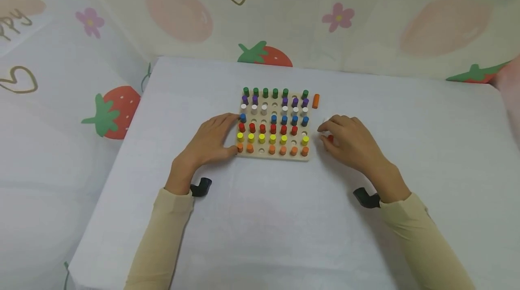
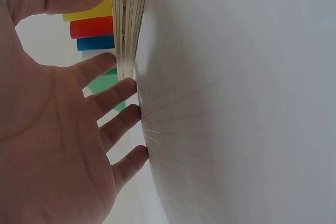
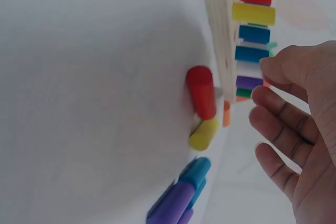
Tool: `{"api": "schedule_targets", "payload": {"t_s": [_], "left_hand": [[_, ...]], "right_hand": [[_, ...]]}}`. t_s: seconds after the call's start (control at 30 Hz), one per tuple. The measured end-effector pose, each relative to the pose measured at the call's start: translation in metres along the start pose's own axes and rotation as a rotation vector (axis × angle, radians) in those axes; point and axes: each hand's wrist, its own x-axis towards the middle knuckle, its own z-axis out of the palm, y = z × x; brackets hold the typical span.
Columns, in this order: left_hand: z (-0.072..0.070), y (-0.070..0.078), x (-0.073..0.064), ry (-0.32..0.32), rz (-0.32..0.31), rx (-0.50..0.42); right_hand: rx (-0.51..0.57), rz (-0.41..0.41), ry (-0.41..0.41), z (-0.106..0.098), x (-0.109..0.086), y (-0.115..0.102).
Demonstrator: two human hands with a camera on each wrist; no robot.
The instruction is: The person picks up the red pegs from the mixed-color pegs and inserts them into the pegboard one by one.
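A wooden pegboard (image 1: 276,156) lies on the table with rows of upright green, purple, white, blue, red, yellow and orange pegs; some holes are bare. My left hand (image 1: 213,141) rests beside its left edge, thumb and index fingertip touching the side, other fingers spread on the cloth. To the board's right, my right hand (image 1: 349,141) hovers with loosely bent fingers and nothing visible between them. Loose pegs lie under it: a red peg (image 3: 201,94), a yellow peg (image 3: 203,135), blue pegs (image 3: 195,171) and purple pegs (image 3: 172,203); the head view mostly hides these.
A loose orange peg (image 1: 316,101) lies by the board's upper right corner. White cloth (image 1: 260,226) covers the table. Behind it hangs a strawberry-printed curtain (image 1: 276,19). A black curved piece sits at each wrist, beside the sleeve cuffs.
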Motion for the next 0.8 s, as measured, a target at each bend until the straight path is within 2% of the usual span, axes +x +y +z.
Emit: {"api": "schedule_targets", "payload": {"t_s": [0.23, 0.8], "left_hand": [[0.000, 0.000, 0.001, 0.000, -0.005, 0.014], [0.000, 0.000, 0.002, -0.002, -0.001, 0.006]], "right_hand": [[0.009, -0.013, 0.029, 0.004, -0.008, 0.011], [-0.047, 0.021, -0.041, 0.012, -0.014, 0.019]]}}
